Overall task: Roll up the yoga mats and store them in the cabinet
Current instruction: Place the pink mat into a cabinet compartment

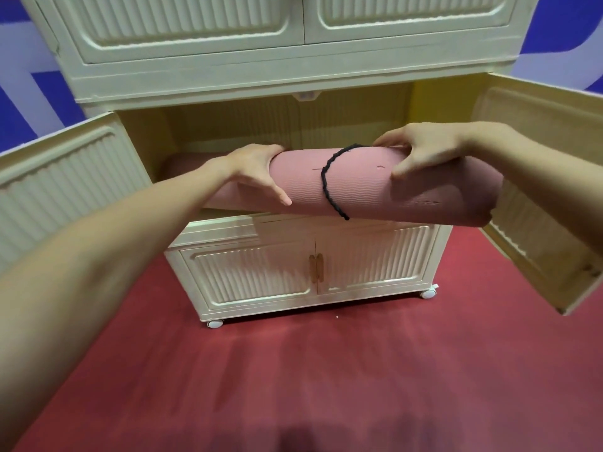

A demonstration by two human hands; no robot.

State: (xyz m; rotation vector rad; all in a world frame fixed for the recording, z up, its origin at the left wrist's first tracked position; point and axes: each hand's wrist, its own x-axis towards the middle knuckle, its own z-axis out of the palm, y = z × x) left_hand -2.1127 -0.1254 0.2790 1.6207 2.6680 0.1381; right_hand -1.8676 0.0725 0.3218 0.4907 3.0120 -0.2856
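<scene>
Rolled pink yoga mat (375,187) is held in the air between both hands, in front of the open middle compartment (293,125) of the cream cabinet (195,66). Its long axis runs left-right, across the opening, slightly tilted: the left end points in toward the compartment, the right end sticks out nearer the person and lower. The right end juts past the right hand, toward the open right door (538,177).

Left hand (257,171) grips the mat at its left part, fingers curled over the top and front. Right hand (421,151) grips from above near the middle-right, thumb on the near face, fingers wrapped over the top. Both hands are grasping the mat; neither is free. A black cord (329,187) loops round the roll between the two hands, nearer the right hand.

Beyond the left hand, inside the compartment, lies something pink, likely another rolled mat (182,164), but it is partly hidden. Open left door (65,177) swings out to the left of the left hand.

Judgement: the mat goes straight forward from the hands into the opening. The left end is already at the mouth, so the left hand leads; the right end must swing forward and clear the right door. The roll looks about as long as the opening is wide, so a snag at the ends is the risk.
</scene>
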